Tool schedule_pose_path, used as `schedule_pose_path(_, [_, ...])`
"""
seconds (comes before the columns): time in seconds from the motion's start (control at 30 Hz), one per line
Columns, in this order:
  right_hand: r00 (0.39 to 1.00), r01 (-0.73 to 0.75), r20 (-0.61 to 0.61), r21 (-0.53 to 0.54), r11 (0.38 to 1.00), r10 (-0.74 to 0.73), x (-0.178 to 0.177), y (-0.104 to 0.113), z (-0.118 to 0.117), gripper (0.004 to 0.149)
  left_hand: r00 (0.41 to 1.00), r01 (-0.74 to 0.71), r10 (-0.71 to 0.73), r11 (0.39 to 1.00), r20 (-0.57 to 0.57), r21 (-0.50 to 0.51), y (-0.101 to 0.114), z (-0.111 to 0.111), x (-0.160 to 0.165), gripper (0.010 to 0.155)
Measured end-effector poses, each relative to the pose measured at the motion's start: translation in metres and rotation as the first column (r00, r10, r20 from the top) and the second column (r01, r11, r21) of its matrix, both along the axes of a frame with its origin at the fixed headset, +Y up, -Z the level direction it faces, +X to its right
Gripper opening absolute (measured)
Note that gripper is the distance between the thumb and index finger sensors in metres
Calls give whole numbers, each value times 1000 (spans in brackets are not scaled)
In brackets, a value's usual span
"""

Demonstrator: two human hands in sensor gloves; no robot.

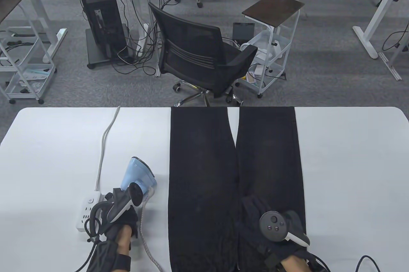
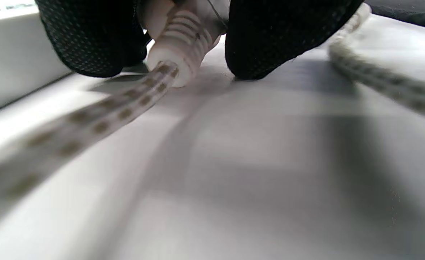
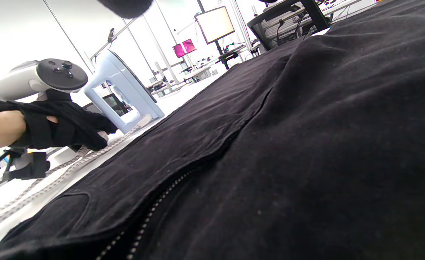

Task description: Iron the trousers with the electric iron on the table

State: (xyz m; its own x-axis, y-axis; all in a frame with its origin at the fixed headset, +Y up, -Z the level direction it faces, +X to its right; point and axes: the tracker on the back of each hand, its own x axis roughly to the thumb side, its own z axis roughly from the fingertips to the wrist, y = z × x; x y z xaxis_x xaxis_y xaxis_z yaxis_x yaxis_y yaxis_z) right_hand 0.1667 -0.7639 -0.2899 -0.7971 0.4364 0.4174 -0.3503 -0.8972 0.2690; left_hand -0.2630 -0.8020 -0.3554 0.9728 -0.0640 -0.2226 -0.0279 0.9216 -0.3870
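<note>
Black trousers (image 1: 204,173) lie flat on the white table (image 1: 351,173), legs pointing away from me; they fill the right wrist view (image 3: 306,126), zip showing. A light blue iron (image 1: 139,173) stands on its heel just left of them and also shows in the right wrist view (image 3: 122,90). My left hand (image 1: 126,221) is curled at the iron's rear; in the left wrist view its fingers (image 2: 266,54) pinch the white ribbed sleeve (image 2: 183,47) of the braided cord (image 2: 90,119). My right hand (image 1: 255,217) rests flat and open on the trousers near the crotch.
A white power strip (image 1: 88,209) lies left of my left hand, its grey cable (image 1: 102,147) running off the far table edge. The iron's braided cord (image 1: 148,246) trails toward the near edge. A black office chair (image 1: 198,58) stands beyond the table.
</note>
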Motion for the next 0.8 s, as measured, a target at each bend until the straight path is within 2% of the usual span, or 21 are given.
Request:
schedule_pose_path(0.07, [1000, 0, -2, 0, 1000, 0, 0, 0, 0, 79, 1000, 3, -3, 1000, -1, -15, 1, 3, 1, 85])
schedule_pose_path(0.13, [1000, 1, -4, 2, 1000, -1, -1, 0, 0, 79, 996, 85, -85, 996, -5, -4, 4, 7, 4, 86])
schedule_pose_path(0.23, [1000, 2, -7, 4, 1000, -2, -1, 0, 1, 79, 961, 277, -278, 961, 18, 17, 4, 11, 9, 79])
schedule_pose_path(0.3, [1000, 2, -9, 4, 1000, -2, -1, 0, 1, 80, 952, 304, -305, 951, 15, 49, 8, 16, 11, 73])
schedule_pose_path(0.37, [1000, 1, -12, 3, 1000, -1, -1, 0, 1, 80, 957, 290, -292, 949, -1, 125, 16, 21, 10, 65])
schedule_pose_path(0.5, [1000, -1, -16, 0, 1000, 1, -2, 0, 1, 80, 972, 235, -236, 954, -17, 184, 42, 30, 2, 61])
schedule_pose_path(0.67, [1000, -1, -23, -3, 1000, 1, -3, 0, 2, 80, 991, 132, -117, 938, -66, 319, 88, 44, -28, 58])
schedule_pose_path(0.8, [1000, -2, -27, -6, 1000, 2, -4, -1, 2, 80, 992, 46, -2, 938, -127, 343, 114, 55, -55, 59])
